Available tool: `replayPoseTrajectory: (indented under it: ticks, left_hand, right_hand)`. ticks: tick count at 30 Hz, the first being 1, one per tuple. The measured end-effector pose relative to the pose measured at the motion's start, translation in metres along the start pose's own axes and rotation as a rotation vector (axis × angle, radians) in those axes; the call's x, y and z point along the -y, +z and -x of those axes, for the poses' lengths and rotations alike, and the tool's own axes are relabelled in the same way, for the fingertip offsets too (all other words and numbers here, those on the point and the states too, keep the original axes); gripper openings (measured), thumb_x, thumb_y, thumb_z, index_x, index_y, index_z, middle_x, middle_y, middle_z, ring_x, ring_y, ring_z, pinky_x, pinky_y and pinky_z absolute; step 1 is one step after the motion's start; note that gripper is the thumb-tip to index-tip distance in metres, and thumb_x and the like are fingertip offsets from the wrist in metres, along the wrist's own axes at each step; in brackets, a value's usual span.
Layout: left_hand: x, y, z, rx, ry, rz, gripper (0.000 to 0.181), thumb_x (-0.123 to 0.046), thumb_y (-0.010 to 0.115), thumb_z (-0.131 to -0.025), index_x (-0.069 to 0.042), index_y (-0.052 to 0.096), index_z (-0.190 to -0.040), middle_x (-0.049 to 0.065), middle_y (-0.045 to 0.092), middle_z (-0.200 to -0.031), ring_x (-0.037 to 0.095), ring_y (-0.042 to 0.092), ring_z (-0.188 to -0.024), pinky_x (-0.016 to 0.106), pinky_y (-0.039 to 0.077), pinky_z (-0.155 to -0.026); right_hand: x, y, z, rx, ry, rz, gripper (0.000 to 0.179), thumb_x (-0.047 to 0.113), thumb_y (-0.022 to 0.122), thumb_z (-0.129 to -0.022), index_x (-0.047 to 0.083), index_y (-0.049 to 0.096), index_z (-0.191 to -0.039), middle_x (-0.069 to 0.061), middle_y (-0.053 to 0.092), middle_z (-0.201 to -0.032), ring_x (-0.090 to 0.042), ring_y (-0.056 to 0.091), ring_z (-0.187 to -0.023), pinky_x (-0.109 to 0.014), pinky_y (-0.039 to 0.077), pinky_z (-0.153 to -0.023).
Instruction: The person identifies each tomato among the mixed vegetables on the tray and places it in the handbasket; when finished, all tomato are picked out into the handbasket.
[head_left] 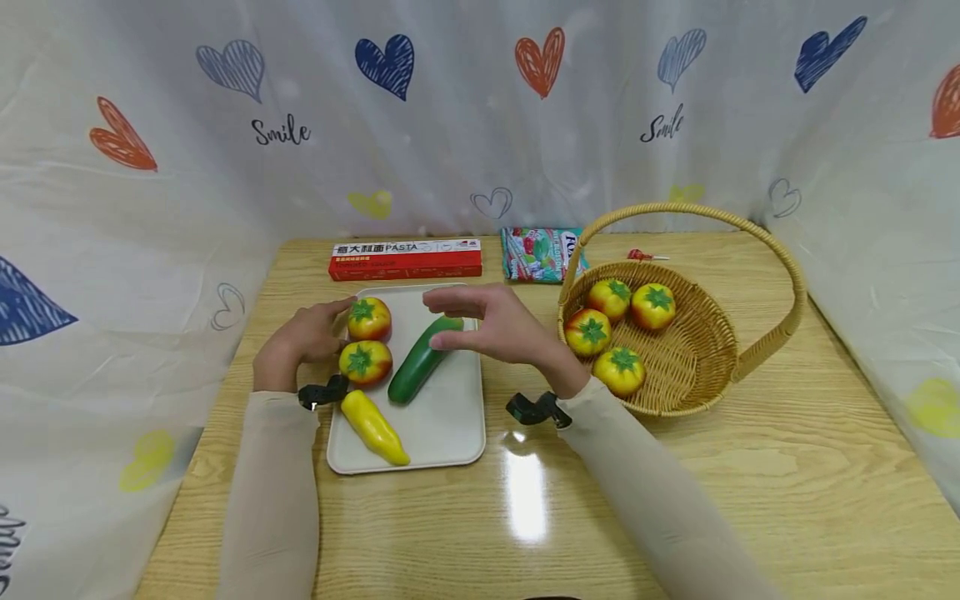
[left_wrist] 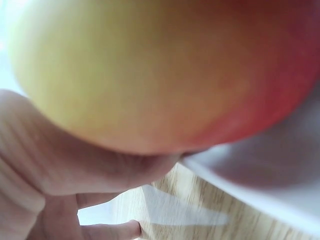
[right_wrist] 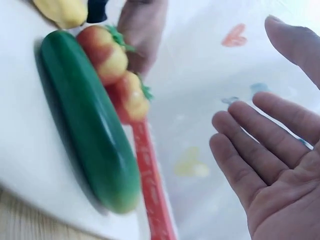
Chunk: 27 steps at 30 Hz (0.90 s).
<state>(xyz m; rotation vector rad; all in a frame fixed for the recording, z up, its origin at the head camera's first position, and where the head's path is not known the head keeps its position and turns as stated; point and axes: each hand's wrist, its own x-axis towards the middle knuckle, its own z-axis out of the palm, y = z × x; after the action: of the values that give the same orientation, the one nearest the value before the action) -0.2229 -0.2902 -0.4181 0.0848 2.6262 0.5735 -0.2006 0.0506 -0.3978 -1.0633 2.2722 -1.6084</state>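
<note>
A white tray (head_left: 450, 435) holds two yellow-red tomatoes (head_left: 370, 319) with green leaf tops, a green cucumber (head_left: 417, 367) and a yellow pepper (head_left: 373, 427). My left hand (head_left: 298, 340) is at the tray's left edge, right beside the tomatoes. In the left wrist view its thumb (left_wrist: 115, 172) lies along the underside of a tomato (left_wrist: 160, 75), and the other fingers stretch over the table. Above the cucumber's upper end hovers my right hand (head_left: 504, 323), thumb and fingers spread apart. The right wrist view shows its palm (right_wrist: 290, 200) facing the camera with nothing in it.
Right of the tray stands a wicker basket (head_left: 682, 375) with a tall handle and several similar tomatoes inside. Behind the tray lie a red pasta box (head_left: 405, 260) and a candy bag (head_left: 536, 254). A red lollipop (head_left: 637, 254) is behind the basket. A printed curtain (head_left: 450, 125) encloses the table.
</note>
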Motion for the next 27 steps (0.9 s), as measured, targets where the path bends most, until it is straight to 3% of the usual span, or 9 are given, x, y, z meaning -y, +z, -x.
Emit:
replayPoseTrajectory:
  ticks: [7,14,20,27]
  left_hand:
    - [0.002,-0.001,-0.001,0.007,-0.003,-0.006,0.083,-0.020,0.071,-0.104,-0.015,0.028,-0.175,0.035,0.033,-0.172,0.066,0.026,-0.156,0.085,0.026,-0.123]
    - [0.004,-0.004,-0.002,0.008,0.014,-0.024,0.083,-0.022,0.073,-0.103,-0.013,0.030,-0.174,0.035,0.036,-0.171,0.065,0.030,-0.155,0.084,0.026,-0.123]
    - [0.003,-0.006,-0.001,0.009,0.030,-0.048,0.085,-0.025,0.074,-0.102,-0.011,0.030,-0.173,0.036,0.039,-0.169,0.065,0.032,-0.154,0.083,0.027,-0.124]
    - [0.000,-0.005,0.000,0.005,0.040,-0.032,0.082,-0.018,0.073,-0.102,-0.010,0.032,-0.173,0.036,0.043,-0.166,0.061,0.041,-0.151,0.080,0.029,-0.125]
  right_hand:
    - [-0.015,0.029,-0.042,-0.015,0.056,0.080,0.059,0.033,0.088,-0.095,0.012,0.071,-0.147,-0.007,0.075,-0.142,-0.021,0.073,-0.131,-0.030,0.058,-0.114]
    - [-0.022,0.054,-0.073,0.054,0.170,0.220,0.062,0.042,0.086,-0.096,0.013,0.070,-0.147,-0.005,0.073,-0.145,-0.022,0.072,-0.128,-0.031,0.061,-0.109]
    - [-0.023,0.068,-0.090,0.106,0.230,0.341,0.056,0.041,0.085,-0.097,0.014,0.073,-0.144,-0.003,0.075,-0.142,-0.021,0.071,-0.125,-0.030,0.062,-0.104]
    - [-0.024,0.082,-0.102,0.119,0.304,0.323,0.060,0.041,0.085,-0.096,0.013,0.069,-0.147,-0.002,0.075,-0.134,-0.016,0.070,-0.117,-0.018,0.060,-0.090]
